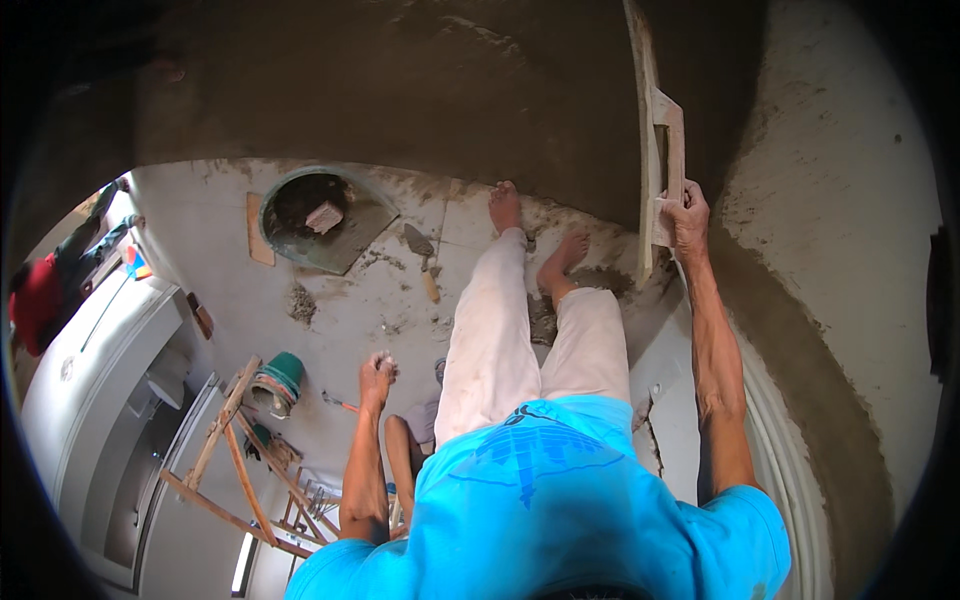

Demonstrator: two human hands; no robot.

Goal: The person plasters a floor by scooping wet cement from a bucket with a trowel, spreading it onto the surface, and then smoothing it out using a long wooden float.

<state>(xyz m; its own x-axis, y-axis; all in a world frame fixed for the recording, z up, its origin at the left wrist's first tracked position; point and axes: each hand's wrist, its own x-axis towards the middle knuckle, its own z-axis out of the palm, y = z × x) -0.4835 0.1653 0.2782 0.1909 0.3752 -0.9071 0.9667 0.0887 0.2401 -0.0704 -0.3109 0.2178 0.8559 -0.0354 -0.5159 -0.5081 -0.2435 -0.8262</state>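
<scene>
Bright-blue cloth shirt (540, 470) lies nearest. Far right, the right hand (686, 220) wraps a long, pale, wooden-looking float (647, 150) beside dark brown, wet-looking plaster (400, 90); the left hand (377, 379) hangs half-curled, seemingly empty. Smoothing appears in hand; the next stroke calls for even pressure.

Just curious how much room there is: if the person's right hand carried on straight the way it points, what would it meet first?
Apart from the float it holds, the right hand would probably meet the brown-coated wall first; depth is unclear here.
</scene>
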